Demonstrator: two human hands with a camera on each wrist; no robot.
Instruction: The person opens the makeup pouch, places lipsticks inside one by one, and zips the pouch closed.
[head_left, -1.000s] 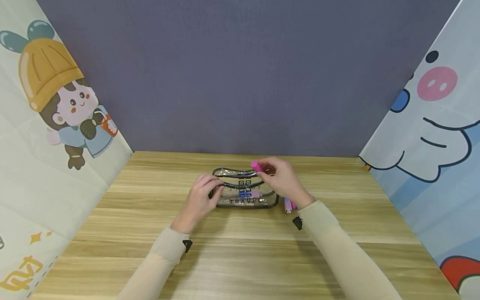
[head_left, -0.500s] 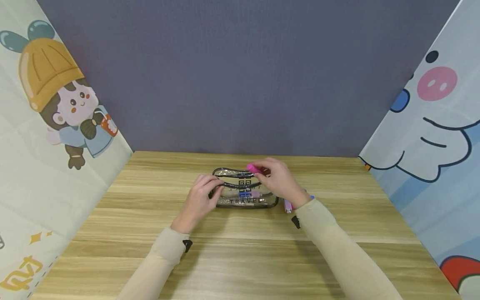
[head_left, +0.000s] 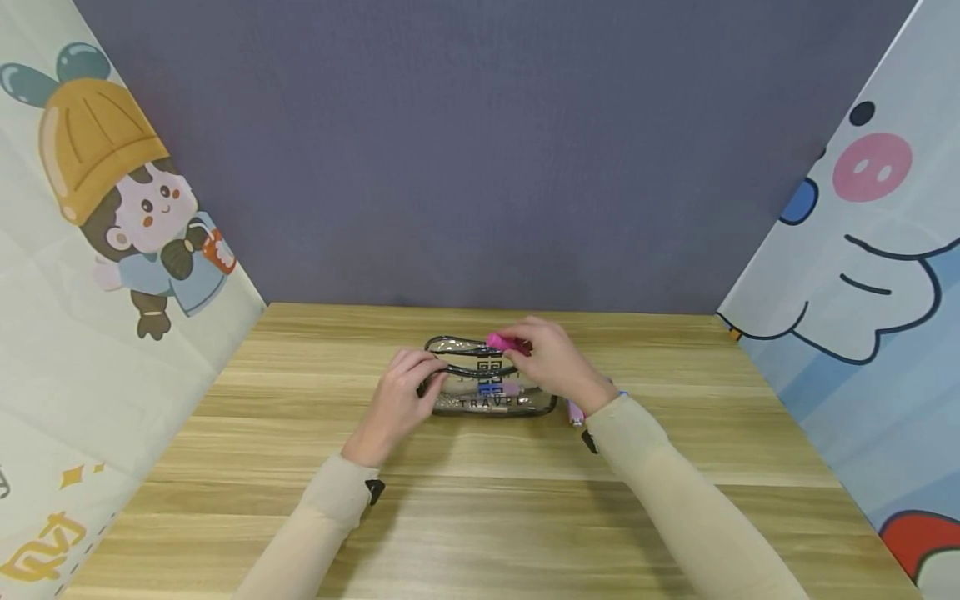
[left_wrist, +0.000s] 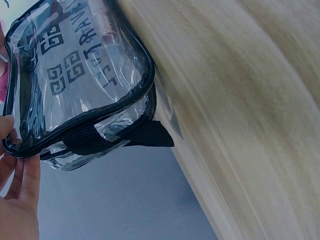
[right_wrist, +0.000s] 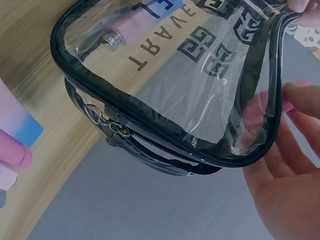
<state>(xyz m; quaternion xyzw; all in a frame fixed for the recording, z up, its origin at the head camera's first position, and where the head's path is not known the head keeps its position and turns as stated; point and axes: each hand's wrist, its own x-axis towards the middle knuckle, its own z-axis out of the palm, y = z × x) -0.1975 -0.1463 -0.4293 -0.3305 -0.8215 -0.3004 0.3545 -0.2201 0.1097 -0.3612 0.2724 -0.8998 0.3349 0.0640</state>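
A clear travel pouch (head_left: 467,406) with black edging stands upright on the table, its top parted. My left hand (head_left: 397,396) pinches the rim at its left end; fingers (left_wrist: 30,182) show under the black edge in the left wrist view. My right hand (head_left: 553,360) holds a bright pink cylindrical tube (head_left: 501,342) at the pouch mouth. Through the plastic, the right wrist view shows that pink tube (right_wrist: 256,111) partly behind the pouch's front wall. Inside the pouch lies a pink-and-blue tube (right_wrist: 134,26) with a silvery end.
Beside the pouch's right end lie several loose tubes, among them a pink one (head_left: 575,413) and a pink-to-blue one (right_wrist: 17,117), partly hidden by my right wrist. A zipper (right_wrist: 160,145) runs along the pouch. A grey panel (head_left: 480,167) rises behind the wooden table (head_left: 487,517).
My right hand has shifted left and slightly down, carrying the pink tube along the pouch mouth. My left hand stays on the rim.
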